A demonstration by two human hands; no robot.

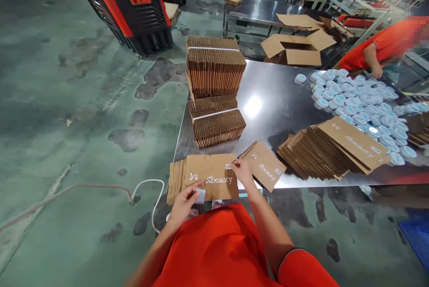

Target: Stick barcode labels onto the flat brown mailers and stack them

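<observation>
A flat brown cardboard box (219,168) printed "beauty" lies before me at the table's near edge, on more flattened boxes (177,179). My left hand (184,202) pinches a small pale blue sheet (200,196), perhaps label backing, over the box's lower left. At the box's upper right, the closed fingertips of my right hand (241,171) are on a small white label (229,166). Whether the label is fully stuck down I cannot tell. Just right of that hand, another printed flat box (263,166) bears a label at its right end.
Two strapped bundles of folded cardboard (216,65) stand on the metal table (268,94). To the right are a fanned stack of flat boxes (311,150) and many round pale blue containers (355,103). A co-worker in orange (375,48) stands beyond, near an open carton (301,48).
</observation>
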